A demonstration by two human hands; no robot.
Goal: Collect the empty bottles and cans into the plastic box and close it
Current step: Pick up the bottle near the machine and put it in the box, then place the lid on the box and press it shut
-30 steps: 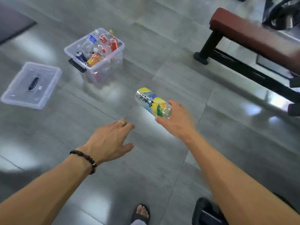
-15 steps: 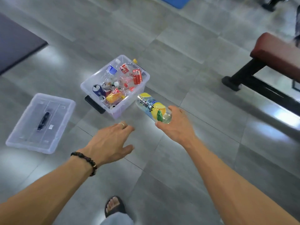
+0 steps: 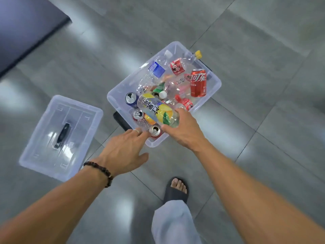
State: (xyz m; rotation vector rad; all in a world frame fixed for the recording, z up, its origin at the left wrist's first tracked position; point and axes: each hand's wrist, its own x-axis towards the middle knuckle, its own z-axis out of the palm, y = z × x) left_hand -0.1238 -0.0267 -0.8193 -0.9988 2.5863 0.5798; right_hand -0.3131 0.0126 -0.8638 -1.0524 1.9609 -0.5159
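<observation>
A clear plastic box [image 3: 215, 88] stands on the grey tiled floor, holding several empty bottles and cans, among them a red cola can [image 3: 198, 83]. My right hand [image 3: 184, 131] grips a clear bottle with a yellow and blue label [image 3: 157, 110] by its end and holds it over the near half of the box. My left hand [image 3: 123, 152] hovers just before the box's near corner, fingers relaxed and holding nothing. The box's clear lid [image 3: 59, 136], with a black handle, lies flat on the floor to the left.
A dark mat or platform edge [image 3: 26, 30] fills the upper left. My foot in a dark slipper [image 3: 175, 189] and a light trouser leg stand just before the box. Grey floor tiles surround everything.
I have stepped up to the box; it now lies directly below my hands. The bottle in my right hand has moved from beside the box to over it. The bench has left the view.
</observation>
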